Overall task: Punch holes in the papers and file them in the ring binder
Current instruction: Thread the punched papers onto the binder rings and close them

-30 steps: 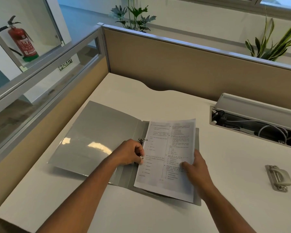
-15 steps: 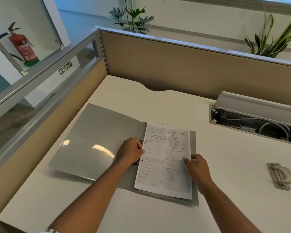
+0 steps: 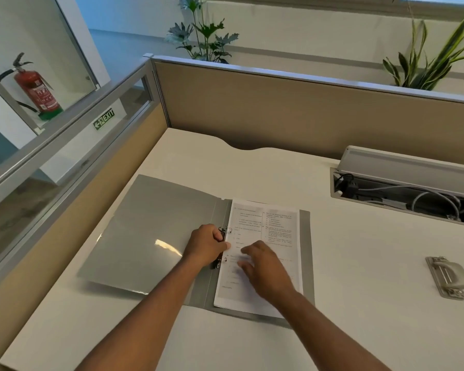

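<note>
The papers (image 3: 265, 253) lay flat on the right half of the open ring binder (image 3: 156, 231), at about six o'clock on the table (image 3: 359, 263), their left margin against the two metal rings (image 3: 227, 245). The left hand (image 3: 208, 246) was curled around the ring mechanism, thumb pressing at the papers' edge; the right hand (image 3: 265, 266) lay spread and loose on the sheets, grasping nothing, only pinning them.

The sheets looked light, thin and limp, likely to slide over one another and to tear at the punched holes if tugged. They would best be held flat near the margin, close to the rings. The binder's glossy grey covers seemed stiff and slick, so it could skate on the smooth white table unless steadied at the spine.

The hole punch (image 3: 449, 277) sat well apart at three o'clock. At two o'clock an open cable tray (image 3: 402, 191) showed wires. Beige partitions (image 3: 292, 113) closed twelve and nine o'clock, with plants (image 3: 204, 36) beyond and a fire extinguisher (image 3: 36, 88) behind glass at ten o'clock.
</note>
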